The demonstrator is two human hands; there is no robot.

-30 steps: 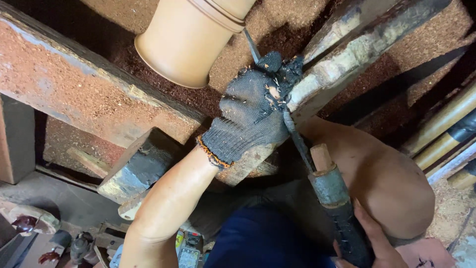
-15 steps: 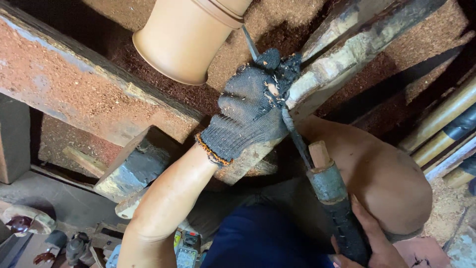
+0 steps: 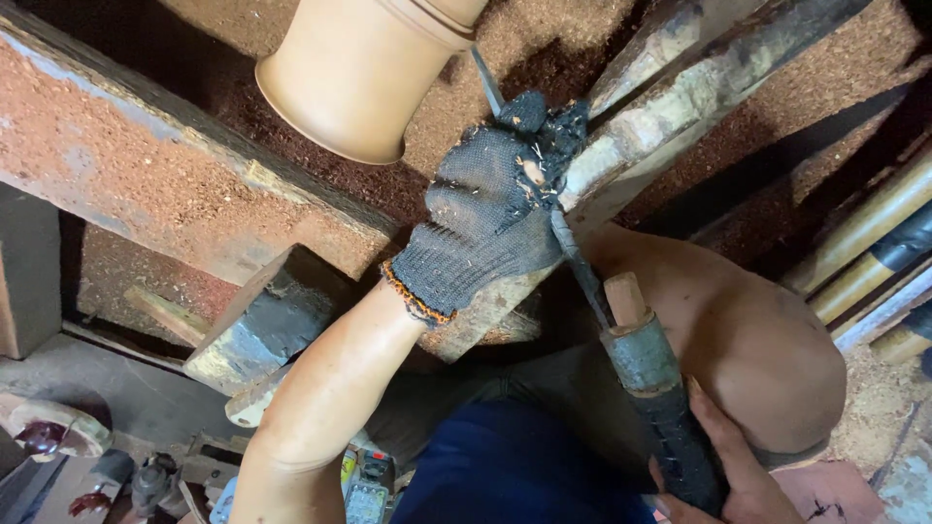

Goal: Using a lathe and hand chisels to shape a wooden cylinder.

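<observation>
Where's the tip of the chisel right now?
In the head view, the chisel runs up from the right hand under the gloved left hand; its tip sits top centre, beside the tan wooden piece.

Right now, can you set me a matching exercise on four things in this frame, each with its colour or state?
Things:
1. left hand
2. right hand
3. turned wooden piece
4. tool handle

States:
A. pale tan, smooth
B. bare, gripping the handle's end
C. dark, wrapped
D. in a dark knit glove, resting on the wooden bar

Pairs: 1-D, 2-B, 3-A, 4-C
</observation>
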